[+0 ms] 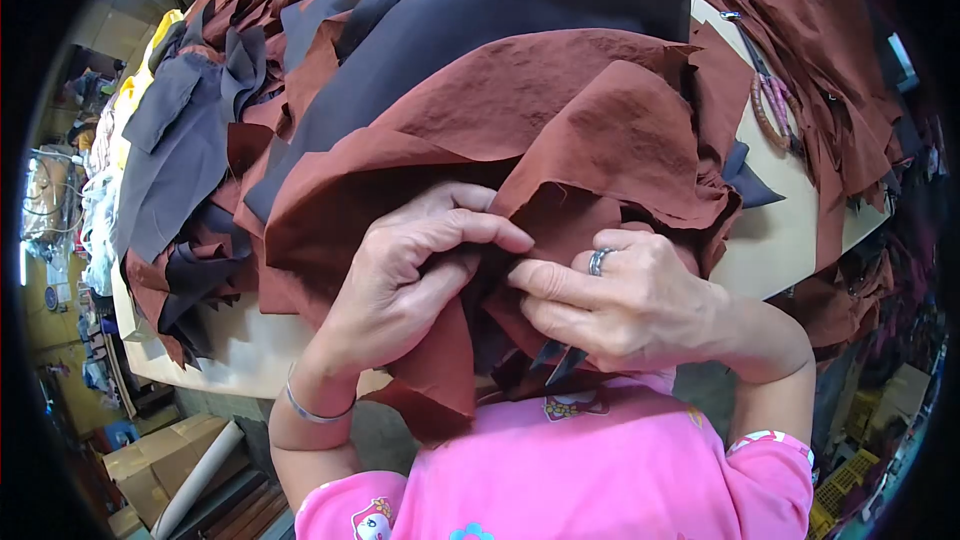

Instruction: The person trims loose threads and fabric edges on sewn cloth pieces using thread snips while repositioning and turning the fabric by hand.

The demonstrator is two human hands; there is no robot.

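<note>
No text, label, brand, number or sign can be read

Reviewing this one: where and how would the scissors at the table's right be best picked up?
Probably by the handles, with the right hand coming from the near side. The scissors lie with handles toward the wearer and blades pointing away; rust-brown cloth crowds their right.
</note>
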